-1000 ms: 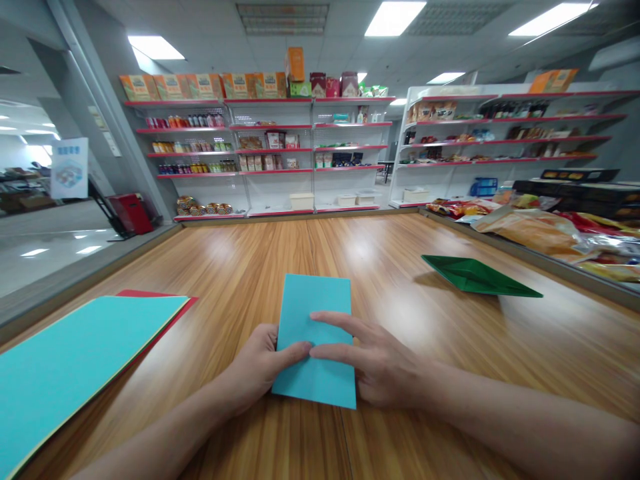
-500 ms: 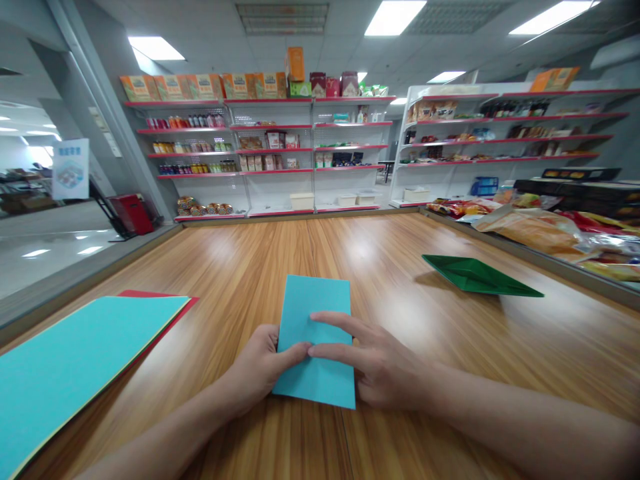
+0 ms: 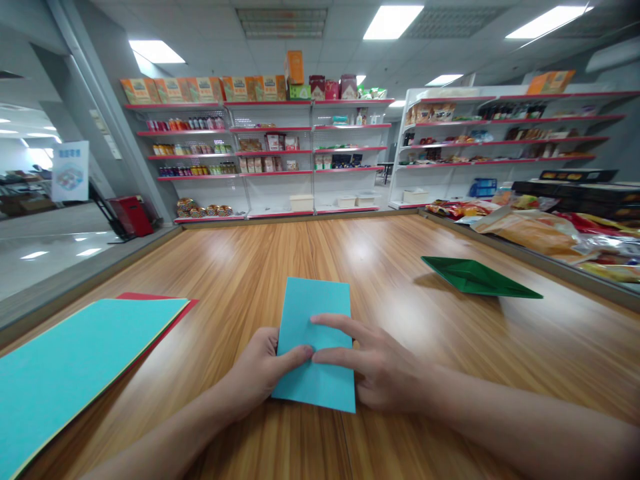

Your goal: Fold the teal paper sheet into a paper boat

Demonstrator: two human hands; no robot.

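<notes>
A light-blue sheet of paper, folded into a narrow rectangle, is held above the wooden table in front of me. My left hand grips its left edge, thumb on the face and the other fingers behind. From the right, my right hand holds the opposite edge; two of its fingers lie across the front, one tip close to my left thumb. The remaining fingers of both hands are mostly hidden by the paper. Farther right rests a folded dark-green paper piece, its ends raised off the table.
At the left lies a stack of coloured sheets, light blue on top, with red and yellow edges below. Snack packets line the table's right rim. Stocked shelves stand beyond the wooden table.
Both hands keep their hold on the blue paper. My left thumb and the right fingertip near it have shifted very slightly; the view has tilted a little.
</notes>
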